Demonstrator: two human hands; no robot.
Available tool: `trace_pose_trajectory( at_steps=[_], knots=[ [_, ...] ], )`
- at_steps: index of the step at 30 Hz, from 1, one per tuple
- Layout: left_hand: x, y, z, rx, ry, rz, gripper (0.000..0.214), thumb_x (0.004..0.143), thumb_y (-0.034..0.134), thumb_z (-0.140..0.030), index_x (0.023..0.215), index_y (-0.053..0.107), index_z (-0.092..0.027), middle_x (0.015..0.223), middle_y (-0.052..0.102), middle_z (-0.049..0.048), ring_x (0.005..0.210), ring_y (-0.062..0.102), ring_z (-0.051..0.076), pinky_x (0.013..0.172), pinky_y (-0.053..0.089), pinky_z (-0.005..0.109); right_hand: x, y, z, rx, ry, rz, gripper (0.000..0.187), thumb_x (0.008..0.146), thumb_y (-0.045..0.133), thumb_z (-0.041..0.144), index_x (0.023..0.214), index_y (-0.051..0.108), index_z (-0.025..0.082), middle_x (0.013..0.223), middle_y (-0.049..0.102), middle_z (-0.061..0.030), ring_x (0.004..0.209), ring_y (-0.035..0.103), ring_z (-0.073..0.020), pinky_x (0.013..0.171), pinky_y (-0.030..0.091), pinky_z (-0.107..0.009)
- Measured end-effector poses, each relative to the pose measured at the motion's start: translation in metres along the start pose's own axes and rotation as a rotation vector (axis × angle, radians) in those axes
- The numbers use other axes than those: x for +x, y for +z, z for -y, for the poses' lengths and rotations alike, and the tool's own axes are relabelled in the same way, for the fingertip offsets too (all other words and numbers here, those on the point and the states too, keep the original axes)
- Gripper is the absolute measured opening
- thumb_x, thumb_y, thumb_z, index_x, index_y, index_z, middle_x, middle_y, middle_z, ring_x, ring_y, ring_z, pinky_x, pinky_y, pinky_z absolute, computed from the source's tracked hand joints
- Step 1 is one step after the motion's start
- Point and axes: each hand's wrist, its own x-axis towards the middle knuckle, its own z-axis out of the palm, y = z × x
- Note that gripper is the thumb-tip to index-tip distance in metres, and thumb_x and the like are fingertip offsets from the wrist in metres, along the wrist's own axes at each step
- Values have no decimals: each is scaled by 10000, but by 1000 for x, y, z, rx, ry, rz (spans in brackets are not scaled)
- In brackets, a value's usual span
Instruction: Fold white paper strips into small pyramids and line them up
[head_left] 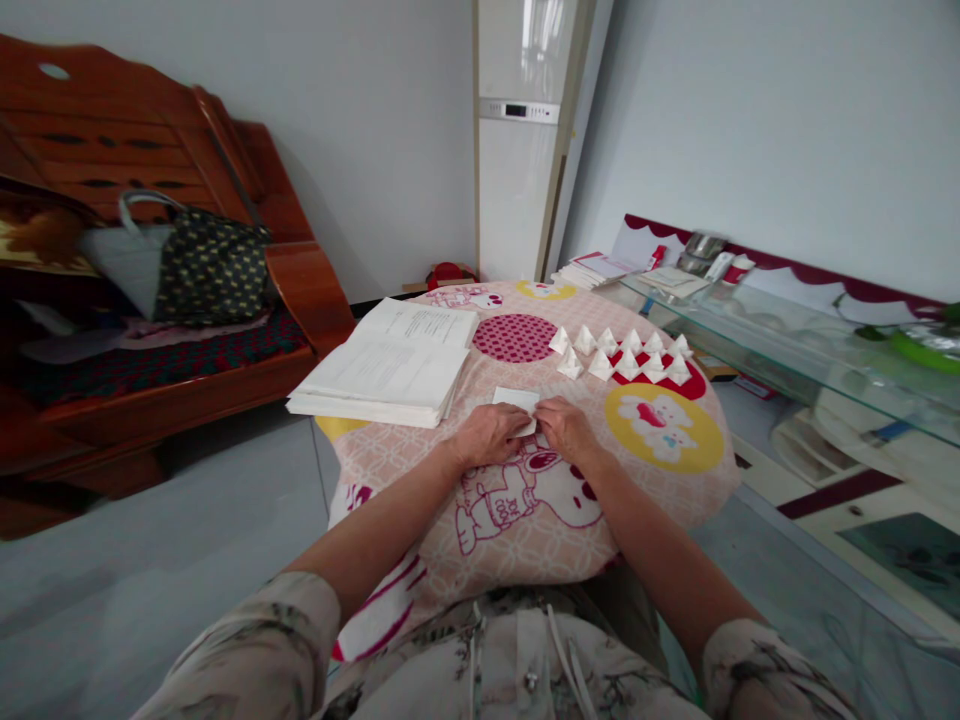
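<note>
A small piece of white paper (516,397), folded in part, lies on the cloth-covered table. My left hand (493,434) grips its lower left side, fingers curled over the edge. On the right side, my right hand (566,428) pinches the same paper. The two hands are close together, and the fingertips partly hide the paper's near edge. Beyond my right hand stand several folded white paper pyramids (631,354) in two rows. To the left of my hands rests a thick stack of printed paper sheets (382,370).
The round table has a patterned pink tablecloth (442,540). At the right stands a glass-topped cabinet (810,345) with cups and papers on it. A wooden bench (300,290) with bags is at the left. An air conditioner (517,190) stands behind.
</note>
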Motion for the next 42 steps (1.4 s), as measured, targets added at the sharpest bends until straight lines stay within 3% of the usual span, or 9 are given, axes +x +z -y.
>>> trace_pose_trajectory(
  at_steps=[9, 14, 17, 22, 26, 29, 33, 42],
  knots=[
    [-1, 2, 7, -38, -77, -15, 244, 1004, 528, -299, 1073, 747, -216, 1036, 784, 90, 1001, 725, 222, 867, 531, 296, -2, 5, 1, 144, 35, -89, 195, 863, 618, 51, 830, 754, 187, 963, 745, -99, 960, 648, -237, 886, 513, -347],
    [-3, -6, 19, -175, -132, 0, 254, 993, 556, -315, 1072, 773, -210, 962, 789, 67, 890, 712, 200, 786, 493, 270, -3, 3, 2, 233, 60, -81, 197, 851, 682, 106, 675, 693, 193, 784, 715, -57, 814, 637, -207, 790, 500, -321],
    [-2, -11, 31, -314, -238, -38, 245, 959, 575, -298, 931, 774, -159, 800, 743, 37, 735, 644, 159, 686, 450, 249, 0, 0, 2, 304, 170, -105, 244, 853, 680, 153, 613, 660, 189, 680, 668, -21, 704, 604, -173, 702, 472, -283],
    [10, -15, 42, -392, -444, -117, 236, 883, 635, -339, 757, 703, -151, 593, 569, -26, 586, 488, 121, 559, 350, 241, 11, 1, 1, 542, 448, -171, 116, 824, 653, 212, 818, 766, 188, 711, 718, -7, 651, 640, -165, 631, 497, -260],
    [27, -19, 46, -332, -530, -42, 205, 857, 659, -326, 745, 699, -159, 583, 556, -16, 607, 512, 141, 583, 364, 260, 22, 2, 1, 717, 682, -170, 338, 783, 679, 217, 1105, 763, 157, 761, 754, -33, 625, 681, -175, 572, 528, -259],
    [38, -20, 47, -286, -561, 44, 155, 824, 697, -294, 772, 732, -152, 624, 609, 11, 670, 569, 169, 639, 405, 274, 28, 0, 3, 786, 799, -147, 400, 805, 687, 239, 1187, 734, 130, 676, 722, -17, 548, 660, -162, 485, 488, -232],
    [42, -16, 49, -315, -598, 67, 166, 816, 711, -290, 804, 756, -131, 633, 612, 16, 669, 566, 166, 638, 402, 277, 31, -1, 7, 801, 888, -151, 423, 777, 704, 172, 1194, 726, 108, 660, 709, -10, 503, 643, -144, 449, 468, -211],
    [26, -5, 49, -564, -707, -161, 306, 804, 705, -196, 1104, 696, -135, 629, 551, -53, 589, 510, 121, 601, 384, 250, 35, 0, 17, 600, 940, -113, 433, 780, 658, 148, 1206, 731, 118, 672, 697, -6, 497, 638, -137, 449, 451, -201]
  ],
)
